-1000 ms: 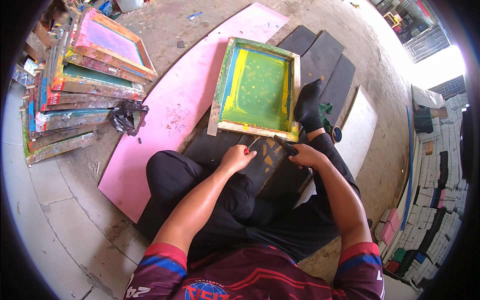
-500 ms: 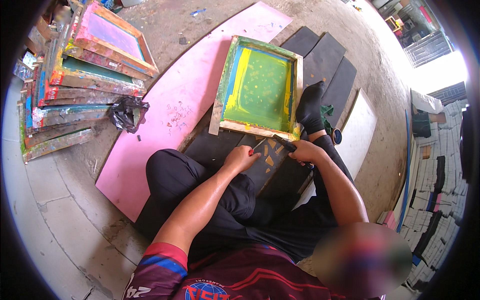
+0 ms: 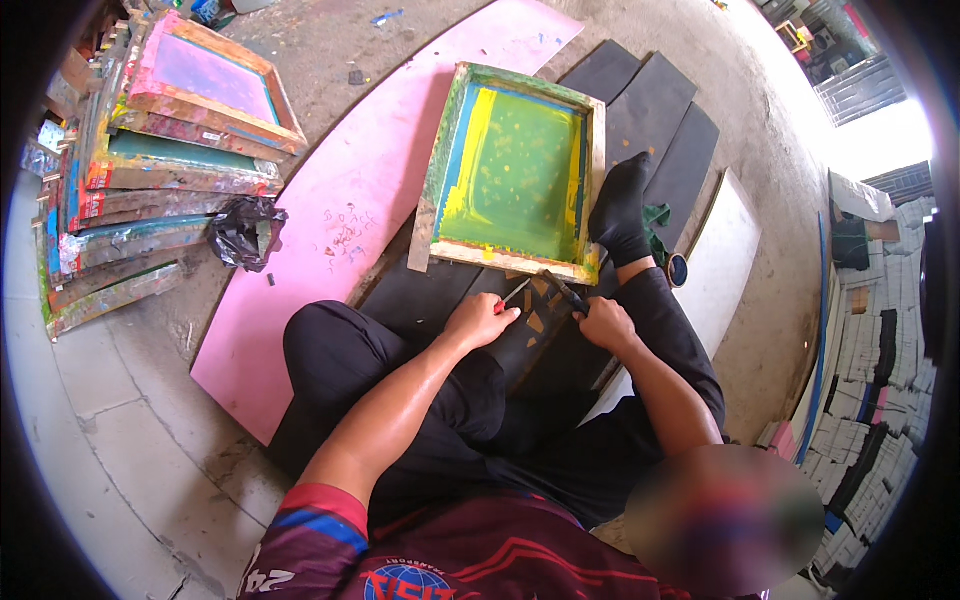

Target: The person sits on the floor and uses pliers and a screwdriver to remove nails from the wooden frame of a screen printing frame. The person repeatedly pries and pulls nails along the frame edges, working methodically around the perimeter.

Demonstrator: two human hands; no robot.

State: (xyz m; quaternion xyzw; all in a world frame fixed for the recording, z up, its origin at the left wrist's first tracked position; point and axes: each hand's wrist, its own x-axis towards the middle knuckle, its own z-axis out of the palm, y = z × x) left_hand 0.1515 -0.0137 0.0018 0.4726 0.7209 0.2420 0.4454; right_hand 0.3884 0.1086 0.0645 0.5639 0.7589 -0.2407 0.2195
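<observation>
A wooden-framed printing screen (image 3: pixel 520 170) with green and yellow paint on its mesh lies in front of me. My left hand (image 3: pixel 484 320) is closed round a red-handled screwdriver (image 3: pixel 516 292), its thin metal shaft pointing up and right toward the frame's near edge. In my right hand (image 3: pixel 606 325) is a dark, long hand tool (image 3: pixel 567 293) whose exact kind I cannot make out. The tip of that tool is at the near wooden bar of the frame. Between the two tools, several brown scraps (image 3: pixel 536 322) are scattered on the dark boards.
Paint-stained screen frames (image 3: pixel 150 210) are stacked at left, beside a crumpled black plastic bag (image 3: pixel 246 232). Dark boards (image 3: pixel 650 105) and a pink sheet (image 3: pixel 330 215) lie on the floor. A round container (image 3: pixel 677 270) and green cloth (image 3: pixel 655 225) are near my right foot (image 3: pixel 622 205).
My right hand has turned and moved slightly down and left, and its tool now stands steeper at the frame's near edge. My left hand still holds the screwdriver almost in place.
</observation>
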